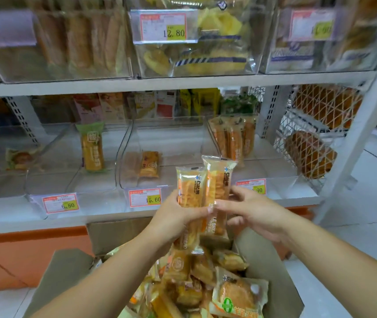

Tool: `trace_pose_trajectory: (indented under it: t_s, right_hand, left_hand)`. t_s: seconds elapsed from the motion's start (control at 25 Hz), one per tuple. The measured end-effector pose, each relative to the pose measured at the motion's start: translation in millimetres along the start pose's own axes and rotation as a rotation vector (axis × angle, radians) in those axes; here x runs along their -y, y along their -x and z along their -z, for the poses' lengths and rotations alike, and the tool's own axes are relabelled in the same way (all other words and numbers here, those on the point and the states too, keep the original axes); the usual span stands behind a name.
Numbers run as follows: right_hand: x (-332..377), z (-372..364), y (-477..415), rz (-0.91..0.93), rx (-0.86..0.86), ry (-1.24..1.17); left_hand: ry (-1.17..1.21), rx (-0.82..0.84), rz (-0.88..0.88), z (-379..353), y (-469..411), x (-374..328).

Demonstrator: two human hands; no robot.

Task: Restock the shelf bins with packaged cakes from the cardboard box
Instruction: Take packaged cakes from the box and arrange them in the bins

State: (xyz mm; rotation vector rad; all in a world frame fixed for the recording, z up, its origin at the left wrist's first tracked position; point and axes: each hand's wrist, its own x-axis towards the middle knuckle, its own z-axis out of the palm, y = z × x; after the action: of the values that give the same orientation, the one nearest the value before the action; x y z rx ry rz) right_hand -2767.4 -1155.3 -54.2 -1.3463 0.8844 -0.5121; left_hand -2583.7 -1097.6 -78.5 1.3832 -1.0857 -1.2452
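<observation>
Stocking step: left hand grips two cake packs over the box, right hand pinches one. Next, probably place in right bin.

Both bare arms reach forward. The left hand grips two packaged cakes upright. The right hand is beside them, fingers bent, tips touching the packs.

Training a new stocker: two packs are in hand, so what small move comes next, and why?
Probably carry the two packs forward into the right bin, since its standing packs look matching and the left hand grips both.
</observation>
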Motion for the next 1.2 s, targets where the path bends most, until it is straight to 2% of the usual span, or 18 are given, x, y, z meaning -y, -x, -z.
trace_pose_trajectory:
  t_s: [0.08,0.16,0.24,0.36,0.48,0.6,0.68,0.92,1.04,1.12,1.2]
  right_hand:
    - [16,14,0,0.112,-0.134,0.042]
    - [41,43,-5,0.267,-0.376,0.009]
    - [63,85,-23,0.359,-0.618,0.085]
    - [73,132,-68,0.27,-0.841,0.379]
    - [66,150,-123,0.082,-0.791,0.727]
    - [42,165,-177,-0.087,-0.777,0.948]
    - [24,175,-198,-0.169,-0.803,0.934]
    - [2,180,-208,-0.077,-0.857,0.952]
    - [11,168,-194,-0.133,-0.87,1.063]
    - [23,158,-182,-0.174,-0.867,1.042]
    - [36,140,-161,-0.08,-0.812,0.967]
  left_hand:
    - [0.007,-0.031,-0.06,-6,-9,-20]
    - [0.029,-0.102,-0.128,-8,-23,-40]
    - [0.002,-0.161,-0.194,-7,-42,-58]
    - [-0.081,-0.208,-0.22,-7,-75,-70]
    - [-0.119,-0.224,-0.205,-13,-99,-62]
    - [0.004,-0.218,-0.178,-14,-110,-47]
    - [0.084,-0.205,-0.205,-12,-113,-42]
    - [0.088,-0.171,-0.242,-10,-112,-40]
    - [0.092,-0.138,-0.263,-8,-110,-40]
    - [0.144,-0.111,-0.259,-8,-108,-41]
    - [0.213,-0.106,-0.249,-9,-104,-45]
